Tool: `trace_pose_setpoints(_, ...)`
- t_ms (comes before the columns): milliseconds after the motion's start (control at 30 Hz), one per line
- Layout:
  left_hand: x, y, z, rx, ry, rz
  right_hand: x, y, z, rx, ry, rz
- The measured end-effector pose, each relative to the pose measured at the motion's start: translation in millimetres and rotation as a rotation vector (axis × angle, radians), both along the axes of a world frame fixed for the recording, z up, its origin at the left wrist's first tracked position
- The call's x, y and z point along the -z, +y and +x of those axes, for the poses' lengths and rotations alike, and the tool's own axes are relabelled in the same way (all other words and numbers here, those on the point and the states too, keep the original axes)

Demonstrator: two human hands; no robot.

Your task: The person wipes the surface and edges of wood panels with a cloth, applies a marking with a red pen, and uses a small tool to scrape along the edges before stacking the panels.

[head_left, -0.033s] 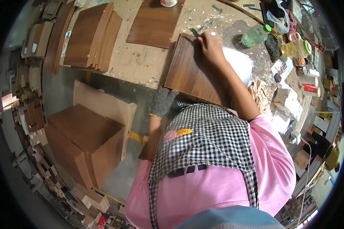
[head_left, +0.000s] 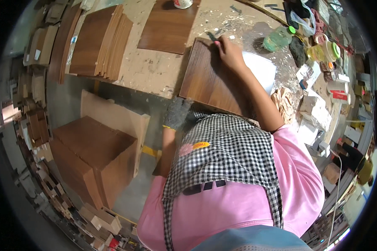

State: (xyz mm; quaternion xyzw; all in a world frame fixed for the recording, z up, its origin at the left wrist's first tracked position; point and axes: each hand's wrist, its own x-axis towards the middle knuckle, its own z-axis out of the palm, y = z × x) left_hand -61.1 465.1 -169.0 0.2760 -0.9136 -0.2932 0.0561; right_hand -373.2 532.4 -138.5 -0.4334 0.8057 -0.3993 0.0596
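Note:
A brown wood-grain board (head_left: 209,79) lies at the bench's near edge, close against my checked apron (head_left: 226,142). My left hand (head_left: 178,113), in a dark grey knit glove with a yellow cuff, grips its near left corner; the fingers below are hidden. Over the board's far edge, my bare right hand (head_left: 231,51) is closed round a thin dark flat-bladed tool (head_left: 212,37). Its blade tip sticks out past the fingers to the far left; the handle is mostly covered. A white sheet (head_left: 262,69) shows from under my right forearm, beside the board.
Another brown panel (head_left: 165,29) lies further off, bearing a white-and-red can (head_left: 183,3). Stacked panels (head_left: 92,42) stand at the bench's left. To the right are a green bottle (head_left: 278,39), a yellow jug (head_left: 318,52) and crumpled cloth (head_left: 282,101). Large brown panels (head_left: 94,146) stand below left.

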Motion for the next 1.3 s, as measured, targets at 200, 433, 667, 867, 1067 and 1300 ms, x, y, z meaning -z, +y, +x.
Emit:
trace_pose_setpoints(200, -19.1, -4.5, 4.0, -0.010, -0.558, 0.061, 8.6, 25.2, -3.9, -0.099, 0.095, -0.387)
trace_pose_setpoints(433, -1.4, -70.1, 18.4, 0.094, -0.070, -0.687, 15.7, 271.7, -79.0, 0.870, 0.198, -0.267)
trace_pose_setpoints(667, -27.4, -38.8, -64.3, -0.132, -0.054, 0.002, 56.9, 468.2, -94.8, 1.372, 0.148, 0.342)
trace_pose_setpoints(867, -13.7, -28.6, -46.8, -0.196, -0.044, 0.054, 58.2, 419.0, -74.5, 1.064, 0.260, 0.179)
trace_pose_setpoints(1067, 53.1, -15.1, 10.6, 0.007, 0.095, -0.350, 93.5, 347.2, 24.6, 0.448, 0.286, 0.341)
trace_pose_setpoints(1300, 44.9, 13.8, -20.0, -0.453, 0.268, 0.179, -8.9, 275.6, -14.8, 0.377, -0.796, -0.430)
